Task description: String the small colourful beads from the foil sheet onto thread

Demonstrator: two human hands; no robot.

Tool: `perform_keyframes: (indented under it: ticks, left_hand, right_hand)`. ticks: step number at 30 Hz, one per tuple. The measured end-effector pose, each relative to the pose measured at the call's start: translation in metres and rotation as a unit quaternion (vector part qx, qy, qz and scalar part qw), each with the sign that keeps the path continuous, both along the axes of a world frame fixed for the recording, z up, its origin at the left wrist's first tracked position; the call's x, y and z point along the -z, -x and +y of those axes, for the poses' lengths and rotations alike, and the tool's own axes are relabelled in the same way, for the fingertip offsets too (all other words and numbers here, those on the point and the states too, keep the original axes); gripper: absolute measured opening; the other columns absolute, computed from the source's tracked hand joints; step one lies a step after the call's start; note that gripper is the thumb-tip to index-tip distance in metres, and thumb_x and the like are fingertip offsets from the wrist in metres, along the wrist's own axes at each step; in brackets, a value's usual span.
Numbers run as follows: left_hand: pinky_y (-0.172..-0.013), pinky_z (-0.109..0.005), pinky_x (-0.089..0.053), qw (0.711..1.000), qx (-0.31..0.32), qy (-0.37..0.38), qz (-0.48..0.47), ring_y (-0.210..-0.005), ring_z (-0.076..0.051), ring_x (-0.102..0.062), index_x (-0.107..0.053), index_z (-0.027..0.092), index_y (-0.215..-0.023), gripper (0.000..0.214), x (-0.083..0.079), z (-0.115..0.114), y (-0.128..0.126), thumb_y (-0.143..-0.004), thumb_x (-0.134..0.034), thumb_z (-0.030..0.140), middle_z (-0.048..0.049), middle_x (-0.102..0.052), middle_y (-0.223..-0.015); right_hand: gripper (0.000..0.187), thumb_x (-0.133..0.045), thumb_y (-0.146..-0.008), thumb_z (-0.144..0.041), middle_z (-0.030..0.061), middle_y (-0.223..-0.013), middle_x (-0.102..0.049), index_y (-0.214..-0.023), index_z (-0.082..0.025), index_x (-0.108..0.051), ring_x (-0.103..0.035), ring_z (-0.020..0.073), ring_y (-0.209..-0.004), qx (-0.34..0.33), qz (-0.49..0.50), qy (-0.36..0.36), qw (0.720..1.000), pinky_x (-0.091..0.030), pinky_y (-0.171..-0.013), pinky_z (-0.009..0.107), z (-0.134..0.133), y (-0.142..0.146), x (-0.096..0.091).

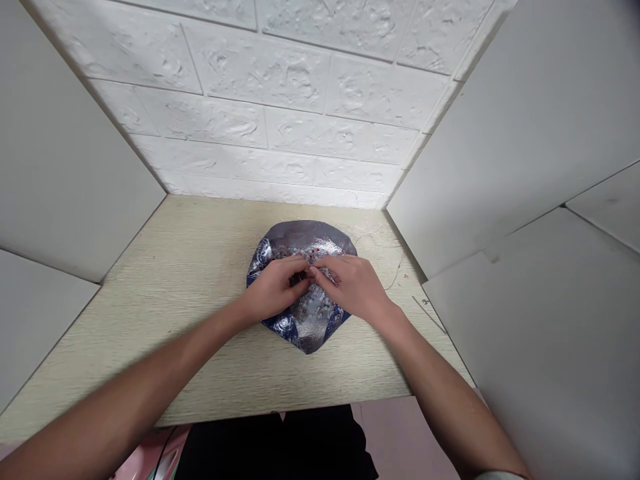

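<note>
Blue-and-silver foil sheet part-folded, lying mid-table on a pale wood-grain tabletop, outer edges already turned inward.

From the left: left hand curled, pinching the gathered foil at the centre; between the hands, a red-and-silver speckled filling uncovered along a central gap, the closing fold not yet made; right hand pinching likewise, fingertips meeting the left's; further right, a thin dark strand near the tabletop's edge.

We see bright, diffuse light, soft glare on the foil wrapping, faint shadows, and wide-angle distortion stretching the white side panels toward the edges.
</note>
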State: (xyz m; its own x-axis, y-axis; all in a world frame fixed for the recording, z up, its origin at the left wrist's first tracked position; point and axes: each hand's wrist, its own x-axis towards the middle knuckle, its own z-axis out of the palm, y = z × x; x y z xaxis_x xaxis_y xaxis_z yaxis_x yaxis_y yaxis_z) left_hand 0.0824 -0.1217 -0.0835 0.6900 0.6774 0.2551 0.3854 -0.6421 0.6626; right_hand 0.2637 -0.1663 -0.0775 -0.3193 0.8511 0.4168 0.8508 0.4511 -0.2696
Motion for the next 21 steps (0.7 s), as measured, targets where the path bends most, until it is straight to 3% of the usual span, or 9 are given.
perform_keyframes:
  ticks: [21]
  left_hand:
    - [-0.065,-0.024,-0.041,1.000,0.006,-0.004,-0.002,-0.069,-0.013,-0.055,-0.057,0.015,-0.076,0.012,0.0018,0.0004,0.0003,-0.086,-0.050,0.015,0.0006,-0.057,-0.074]
  right_hand:
    - [0.030,-0.040,-0.097,-0.034,-0.0009,-0.065,-0.065,-0.087,-0.020,-0.065,-0.057,0.0136,-0.061,0.000,0.002,0.004,1.000,-0.038,-0.062,0.026,-0.0004,0.0004,-0.0016]
